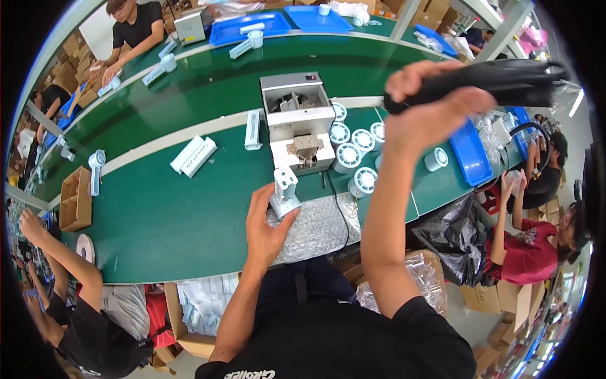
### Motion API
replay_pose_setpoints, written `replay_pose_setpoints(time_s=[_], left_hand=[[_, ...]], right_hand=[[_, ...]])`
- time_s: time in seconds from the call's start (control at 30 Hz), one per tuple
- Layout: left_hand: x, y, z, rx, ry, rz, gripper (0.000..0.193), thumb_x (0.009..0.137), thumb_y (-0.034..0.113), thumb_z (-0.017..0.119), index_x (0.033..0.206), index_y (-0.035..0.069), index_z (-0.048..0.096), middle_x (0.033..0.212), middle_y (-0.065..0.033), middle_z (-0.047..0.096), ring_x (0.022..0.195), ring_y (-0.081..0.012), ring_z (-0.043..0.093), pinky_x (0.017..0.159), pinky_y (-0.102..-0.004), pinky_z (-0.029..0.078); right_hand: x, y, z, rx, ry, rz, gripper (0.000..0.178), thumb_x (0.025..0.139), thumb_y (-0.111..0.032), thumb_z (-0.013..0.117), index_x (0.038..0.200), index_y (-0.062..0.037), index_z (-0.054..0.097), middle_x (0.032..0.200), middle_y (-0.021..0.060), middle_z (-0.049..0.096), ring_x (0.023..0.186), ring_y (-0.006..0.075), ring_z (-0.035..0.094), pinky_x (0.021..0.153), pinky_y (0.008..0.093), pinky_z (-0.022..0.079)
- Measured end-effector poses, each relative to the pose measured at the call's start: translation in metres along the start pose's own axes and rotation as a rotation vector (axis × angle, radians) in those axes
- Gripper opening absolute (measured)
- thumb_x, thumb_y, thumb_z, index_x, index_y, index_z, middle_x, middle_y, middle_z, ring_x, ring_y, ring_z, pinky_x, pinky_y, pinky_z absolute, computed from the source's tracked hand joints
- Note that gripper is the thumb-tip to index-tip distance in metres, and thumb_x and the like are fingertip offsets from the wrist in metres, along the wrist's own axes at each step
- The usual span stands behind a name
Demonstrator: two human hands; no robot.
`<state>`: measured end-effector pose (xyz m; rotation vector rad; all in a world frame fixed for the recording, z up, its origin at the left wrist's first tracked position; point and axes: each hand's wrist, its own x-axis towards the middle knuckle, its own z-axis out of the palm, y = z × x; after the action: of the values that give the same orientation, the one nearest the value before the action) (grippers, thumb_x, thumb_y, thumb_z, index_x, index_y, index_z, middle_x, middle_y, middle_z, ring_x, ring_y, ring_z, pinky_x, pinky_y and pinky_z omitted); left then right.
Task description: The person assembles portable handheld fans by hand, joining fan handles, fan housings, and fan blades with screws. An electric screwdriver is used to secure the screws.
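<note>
My left hand is closed around the base of a pale blue plastic housing, held upright at the front of the bench. Square openings show in its top end. Raised to the upper right, close to the camera, my right hand grips a long black electric screwdriver; its tip is hard to make out. Just beyond the housing stands a grey and white screw feeder with an open top tray. Several round pale blue parts with spoked tops stand to the feeder's right.
A pale blue part and another lie left of the feeder. Bubble wrap covers the bench's front edge. A blue tray is at right, a cardboard divider box at left. Co-workers sit around the green bench.
</note>
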<state>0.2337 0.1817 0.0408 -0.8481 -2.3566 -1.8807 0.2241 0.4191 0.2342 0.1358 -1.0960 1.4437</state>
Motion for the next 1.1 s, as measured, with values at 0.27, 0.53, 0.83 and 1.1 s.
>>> replay_pose_setpoints(time_s=[0.27, 0.53, 0.83, 1.1], left_hand=[[0.006, 0.006, 0.002, -0.004, -0.004, 0.007, 0.057, 0.081, 0.008, 0.085, 0.131, -0.004, 0.06, 0.126, -0.0145, 0.062, 0.113, -0.0261, 0.061, 0.101, -0.0357, 0.047], [0.002, 0.009, 0.002, -0.017, -0.014, -0.018, 0.057, 0.081, 0.006, 0.085, 0.131, -0.003, 0.06, 0.125, -0.0137, 0.062, 0.113, -0.0254, 0.061, 0.101, -0.0356, 0.047], [0.007, 0.007, 0.0, 0.005, -0.03, 0.031, 0.063, 0.082, 0.005, 0.084, 0.139, 0.0, 0.059, 0.133, -0.0183, 0.061, 0.12, -0.0335, 0.063, 0.102, -0.0396, 0.05], [0.005, 0.005, 0.0, -0.011, -0.031, 0.0, 0.063, 0.082, 0.007, 0.084, 0.14, 0.0, 0.059, 0.133, -0.0179, 0.061, 0.12, -0.0323, 0.063, 0.102, -0.0391, 0.05]], right_hand=[[-0.032, 0.002, 0.021, -0.09, -0.288, 0.216, 0.089, 0.091, -0.089, 0.031, 0.115, -0.0063, 0.051, 0.06, 0.0075, 0.05, 0.043, 0.0182, 0.05, 0.041, 0.0318, 0.041], [-0.035, 0.037, 0.033, -0.148, -0.42, 0.22, 0.07, 0.107, -0.065, 0.041, 0.112, 0.0026, 0.057, 0.061, 0.0084, 0.055, 0.044, 0.0141, 0.051, 0.042, 0.0297, 0.04], [-0.049, -0.005, 0.021, 0.08, -0.408, 0.477, 0.086, 0.099, -0.077, 0.034, 0.125, 0.0021, 0.056, 0.057, 0.0068, 0.053, 0.041, 0.0127, 0.047, 0.041, 0.0273, 0.038], [-0.082, -0.01, 0.037, -0.106, -0.411, 0.402, 0.118, 0.078, -0.1, 0.02, 0.134, 0.0004, 0.048, 0.055, 0.008, 0.05, 0.038, 0.0158, 0.043, 0.039, 0.0286, 0.038]])
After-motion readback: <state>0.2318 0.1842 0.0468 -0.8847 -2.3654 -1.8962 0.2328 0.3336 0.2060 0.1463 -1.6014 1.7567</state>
